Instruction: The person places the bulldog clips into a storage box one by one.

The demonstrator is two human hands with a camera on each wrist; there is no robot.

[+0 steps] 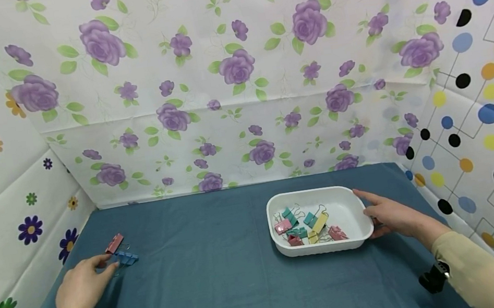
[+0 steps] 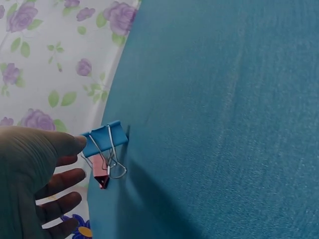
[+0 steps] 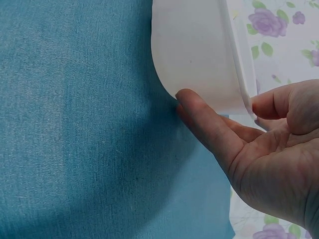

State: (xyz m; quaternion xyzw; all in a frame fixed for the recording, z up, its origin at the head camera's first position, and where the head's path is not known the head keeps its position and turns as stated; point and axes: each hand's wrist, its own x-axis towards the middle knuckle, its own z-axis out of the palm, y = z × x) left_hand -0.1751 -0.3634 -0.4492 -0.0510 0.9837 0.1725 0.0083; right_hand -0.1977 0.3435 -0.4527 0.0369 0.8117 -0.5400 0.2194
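Observation:
At the left of the table, my left hand [image 1: 80, 288] pinches one end of a blue binder clip [image 1: 127, 257] between thumb and forefinger. In the left wrist view, the thumb's tip meets the edge of this blue clip, whose wire handles hang down. Right beside it lies a pink binder clip [image 2: 101, 169], partly overlapped by those handles. My right hand [image 1: 393, 215] grips the right end of a white plastic tray [image 1: 350, 213], fingers at its rim and wall. Inside the tray lie several binder clips [image 1: 319, 223] in green, yellow and pink, mostly toward its left and middle.
A blue-grey cloth [image 1: 196, 266] covers the table. Behind it hangs a sheet with purple roses [image 1: 237, 66]. Patterned sheets close off both sides, flowers on the left and coloured dots [image 1: 489, 113] on the right.

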